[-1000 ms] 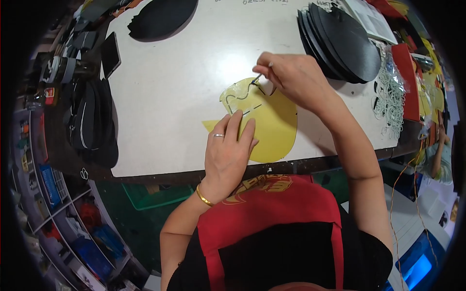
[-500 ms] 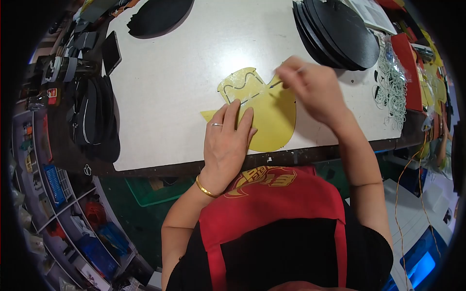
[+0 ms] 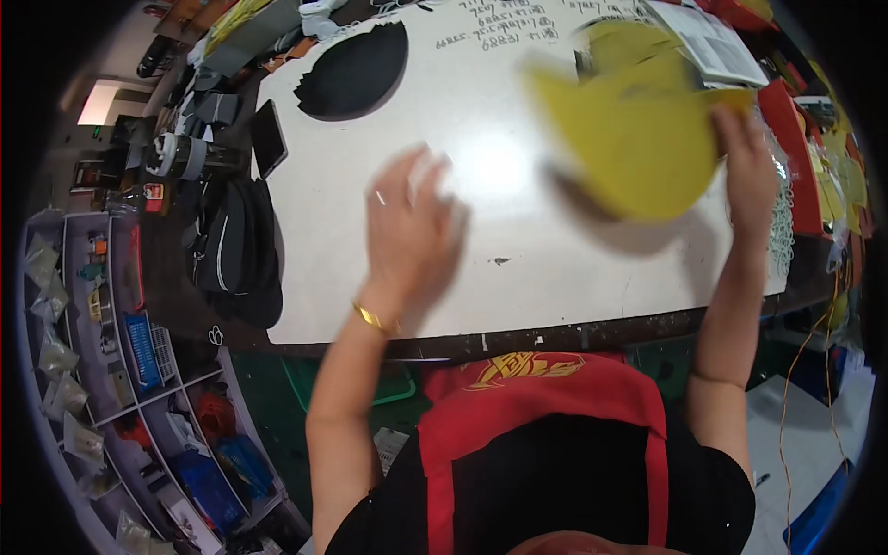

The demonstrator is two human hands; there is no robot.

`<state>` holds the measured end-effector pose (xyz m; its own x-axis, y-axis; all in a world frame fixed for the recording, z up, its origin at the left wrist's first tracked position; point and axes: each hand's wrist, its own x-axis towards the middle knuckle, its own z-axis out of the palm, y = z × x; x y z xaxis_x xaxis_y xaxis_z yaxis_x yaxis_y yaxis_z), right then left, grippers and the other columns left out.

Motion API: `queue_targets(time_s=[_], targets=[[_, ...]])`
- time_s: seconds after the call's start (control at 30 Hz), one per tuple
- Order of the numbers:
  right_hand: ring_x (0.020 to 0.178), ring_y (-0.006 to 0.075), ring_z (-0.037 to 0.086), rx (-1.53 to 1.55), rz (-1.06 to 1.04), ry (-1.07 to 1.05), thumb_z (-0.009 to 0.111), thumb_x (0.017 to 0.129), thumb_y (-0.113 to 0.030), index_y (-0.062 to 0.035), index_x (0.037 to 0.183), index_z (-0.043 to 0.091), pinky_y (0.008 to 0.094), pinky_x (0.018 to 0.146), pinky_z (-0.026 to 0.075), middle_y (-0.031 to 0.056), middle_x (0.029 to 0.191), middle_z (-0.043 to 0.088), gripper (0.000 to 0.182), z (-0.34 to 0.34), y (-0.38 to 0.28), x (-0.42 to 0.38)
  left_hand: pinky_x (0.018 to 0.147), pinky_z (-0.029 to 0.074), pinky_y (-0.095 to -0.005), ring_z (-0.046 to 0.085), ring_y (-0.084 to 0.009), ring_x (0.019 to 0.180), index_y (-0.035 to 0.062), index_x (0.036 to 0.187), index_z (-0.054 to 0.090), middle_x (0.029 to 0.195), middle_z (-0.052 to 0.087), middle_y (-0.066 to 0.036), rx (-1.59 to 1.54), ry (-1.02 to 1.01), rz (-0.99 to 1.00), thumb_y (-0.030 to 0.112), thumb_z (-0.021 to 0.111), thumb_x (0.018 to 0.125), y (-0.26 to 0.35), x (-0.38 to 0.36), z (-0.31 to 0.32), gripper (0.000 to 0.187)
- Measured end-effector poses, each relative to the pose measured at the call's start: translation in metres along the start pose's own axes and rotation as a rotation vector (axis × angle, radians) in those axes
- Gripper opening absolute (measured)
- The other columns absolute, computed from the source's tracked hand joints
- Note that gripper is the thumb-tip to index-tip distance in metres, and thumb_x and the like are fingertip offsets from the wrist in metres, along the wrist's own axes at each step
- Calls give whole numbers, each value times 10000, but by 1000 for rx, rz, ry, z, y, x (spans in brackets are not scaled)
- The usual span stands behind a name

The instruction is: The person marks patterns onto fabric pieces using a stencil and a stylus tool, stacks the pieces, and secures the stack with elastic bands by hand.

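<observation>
A yellow pattern template (image 3: 643, 153), smeared by motion, is lifted over the right side of the white table. My right hand (image 3: 751, 171) grips its right edge between thumb and fingers. Behind the template, the black stack at the back right is mostly hidden. My left hand (image 3: 412, 227), blurred, hovers over the middle of the table with fingers partly spread and nothing visible in them. Beyond it lies a stack of black cut pieces (image 3: 356, 74) with a jagged left edge. The pen-like tool does not show.
The white tabletop (image 3: 398, 301) bears handwriting at the back. A phone (image 3: 269, 139) and black zippered pieces (image 3: 236, 245) lie at its left edge. On the right are a red box (image 3: 793, 157) and pale elastic loops (image 3: 782, 236). Compartmented shelves (image 3: 139, 402) stand lower left.
My right hand has moved right and taken up the yellow template, which lay flat under my left hand. My left hand has let go and risen. The head view has shifted, uncovering the handwriting.
</observation>
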<state>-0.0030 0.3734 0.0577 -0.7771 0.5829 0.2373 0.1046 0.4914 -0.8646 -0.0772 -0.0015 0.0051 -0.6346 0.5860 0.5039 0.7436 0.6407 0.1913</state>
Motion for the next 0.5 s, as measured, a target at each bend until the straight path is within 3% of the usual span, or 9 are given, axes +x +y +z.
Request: queue_targets(time_s=[0.07, 0.17, 0.23, 0.3, 0.33, 0.4, 0.47, 0.5], targets=[[889, 121, 666, 12, -23, -25, 584, 1036, -287, -3, 1164, 693, 256, 808, 507, 68, 1049, 735, 330, -37, 58, 69, 1083, 385, -493, 486, -354, 1307, 84, 1438, 477, 1403, 523, -153, 195, 51, -10, 86, 691, 871, -64, 41, 21, 606], [873, 114, 643, -683, 57, -47, 591, 1039, -321, 19, 1193, 681, 254, 831, 491, 39, 1050, 720, 384, -61, 75, 89, 1031, 424, -467, 555, -324, 1205, 106, 1373, 550, 1265, 601, -118, 435, 82, -152, 82, 664, 862, -143, 70, 61, 524], [836, 99, 638, -276, 19, 76, 597, 1040, -295, 28, 1205, 672, 244, 773, 493, 30, 1039, 714, 370, -71, 65, 71, 945, 467, -445, 605, -300, 1083, 111, 1265, 623, 1126, 645, -97, 459, 35, -179, 61, 648, 847, -159, 74, 62, 422], [794, 80, 625, 28, 20, 142, 597, 1043, -259, 29, 1203, 669, 225, 710, 484, 22, 1020, 707, 337, -83, 61, 37, 831, 511, -426, 638, -280, 944, 112, 1128, 694, 983, 662, -75, 347, -58, -107, 31, 638, 831, -148, 69, 51, 313], [769, 68, 614, 125, 33, 147, 595, 1044, -236, 25, 1196, 670, 212, 676, 475, 19, 1006, 702, 311, -88, 56, 18, 671, 511, -411, 621, -273, 760, 101, 953, 714, 815, 626, -66, 227, 80, 96, -3, 627, 812, -116, 62, 43, 196], [729, 47, 594, 269, 31, 155, 592, 1045, -197, 14, 1173, 670, 190, 619, 455, 14, 977, 693, 259, -76, 50, -6, 615, 491, -397, 598, -268, 686, 80, 958, 702, 728, 576, -85, -9, -65, 314, 17, 660, 749, -46, 30, 32, 222], [697, 29, 575, 352, 7, 151, 592, 1043, -164, -2, 1144, 669, 172, 573, 435, 10, 944, 684, 205, -51, 38, -32, 562, 432, -348, 562, -206, 677, 52, 970, 705, 735, 537, -40, -164, -141, 448, 59, 675, 735, 16, -7, 25, 237], [706, 36, 586, 323, 15, 85, 615, 1028, -166, -22, 1111, 665, 180, 579, 454, 9, 917, 682, 173, -36, 35, -39, 590, 484, -338, 580, -207, 699, 38, 1077, 719, 836, 595, -39, -161, -236, 442, 100, 738, 644, 41, -22, 17, 438]])
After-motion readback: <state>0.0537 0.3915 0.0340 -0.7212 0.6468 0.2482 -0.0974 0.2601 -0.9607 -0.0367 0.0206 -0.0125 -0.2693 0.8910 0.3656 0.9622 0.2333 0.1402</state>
